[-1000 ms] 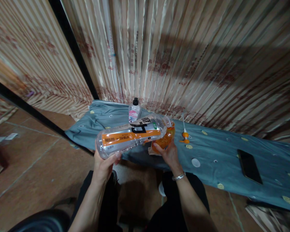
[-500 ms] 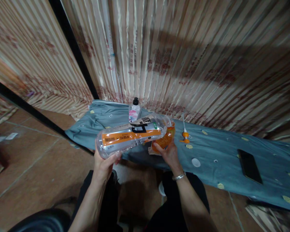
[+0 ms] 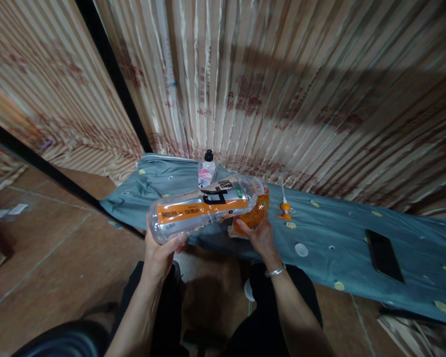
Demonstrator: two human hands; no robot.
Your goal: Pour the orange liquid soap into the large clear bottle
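Observation:
My left hand (image 3: 161, 250) is closed around the base of a large clear plastic bottle (image 3: 202, 206) with a silver and orange label. The bottle lies nearly level, tipped toward the right, and its neck is at the top of an orange translucent bottle (image 3: 253, 214). Around that orange bottle my right hand (image 3: 262, 238) is closed, with a silver bangle at the wrist. Whether liquid is flowing between the two necks I cannot tell. An orange pump top (image 3: 284, 209) with its clear tube lies on the cloth to the right.
The teal cloth-covered board (image 3: 338, 238) carries a black phone (image 3: 384, 255), a white round disc (image 3: 301, 250) and a small clear bottle with a black cap (image 3: 207, 171). Behind it hangs a striped curtain (image 3: 245, 89). Black metal poles (image 3: 113, 74) slant at the left.
Almost nothing differs; both hands keep hold of their bottles in the same places.

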